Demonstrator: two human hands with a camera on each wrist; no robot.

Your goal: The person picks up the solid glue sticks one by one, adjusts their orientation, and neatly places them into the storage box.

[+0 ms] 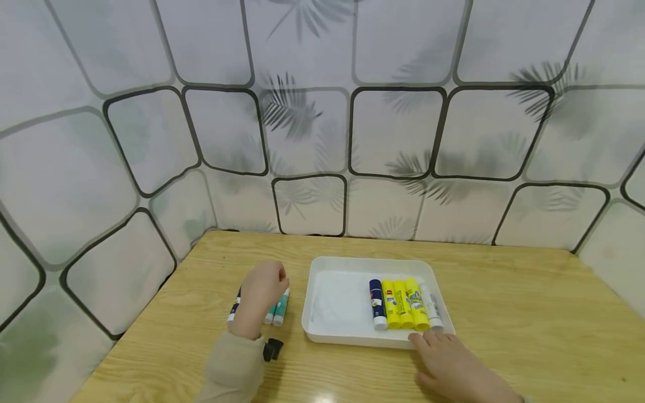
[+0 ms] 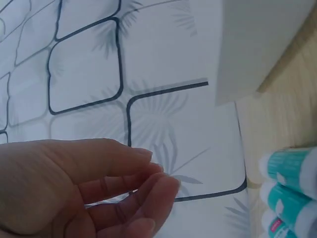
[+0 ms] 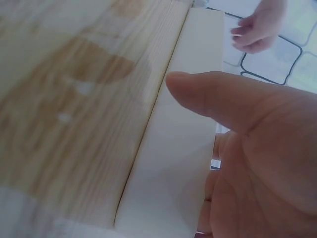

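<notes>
My left hand (image 1: 264, 288) hovers over a small group of glue sticks on the table, its fingers loosely bent with nothing between them. Teal glue sticks (image 1: 280, 308) with white ends and a dark blue glue stick (image 1: 234, 305) lie beneath it, partly hidden by the hand and wrist. In the left wrist view, teal glue sticks (image 2: 292, 163) show at the right edge. My right hand (image 1: 445, 361) holds the near right rim of a white tray (image 1: 332, 339), fingers over the rim and thumb along the outer wall. In the tray's right half lie a dark blue glue stick (image 1: 377, 305), three yellow glue sticks (image 1: 403, 305) and a whitish glue stick (image 1: 431, 307), side by side.
The wooden table (image 1: 529, 324) extends on both sides of the tray. Behind and to the left hangs a patterned light curtain (image 1: 312, 134). A black clip (image 1: 272, 350) shows beside the left sleeve.
</notes>
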